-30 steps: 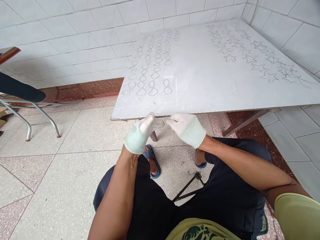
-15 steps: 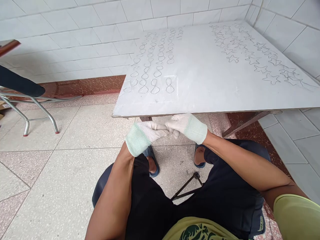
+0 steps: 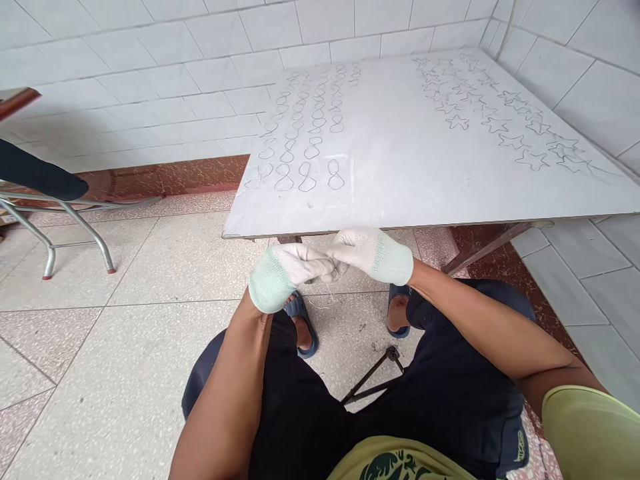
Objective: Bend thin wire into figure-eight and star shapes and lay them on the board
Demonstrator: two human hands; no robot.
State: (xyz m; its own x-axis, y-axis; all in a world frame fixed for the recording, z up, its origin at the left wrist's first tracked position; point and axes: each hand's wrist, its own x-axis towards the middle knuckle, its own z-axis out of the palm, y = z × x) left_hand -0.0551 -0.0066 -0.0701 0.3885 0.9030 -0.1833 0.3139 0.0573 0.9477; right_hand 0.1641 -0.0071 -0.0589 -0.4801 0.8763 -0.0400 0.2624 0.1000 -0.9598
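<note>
With its thumb raised 1.0 s ago, the left hand [image 3: 296,267] now meets the right hand [image 3: 361,249], both narrowly pinching a thin wire [image 3: 320,307] that hangs beneath them near the table [image 3: 415,183], suggesting close 2-handed handling.

Gloves [image 3: 273,283] on left hand [image 3: 305,264] and right hand [image 3: 357,250]: knitted cloth, matt, fine-ribbed at the wrist. Strand [image 3: 320,307] below the fingers: thin wire by appearance; finish too small to determine. Figure-eights [image 3: 335,174] and stars [image 3: 533,161]: similar thin wire. Counter [image 3: 415,183]: smooth top, faint sheen, material undetermined; support [image 3: 485,247] wood-like, dull. Wall [image 3: 210,70]: smooth glazed tile. Skirting [image 3: 195,177]: polished, stone-like. Floor [image 3: 165,267]: speckled terrazzo, smooth. Stool frame [image 3: 50,255]: glossy metal tube. Sandals [image 3: 301,310]: matt, rubber or plastic. Trousers [image 3: 305,420]: matt cloth.
</note>
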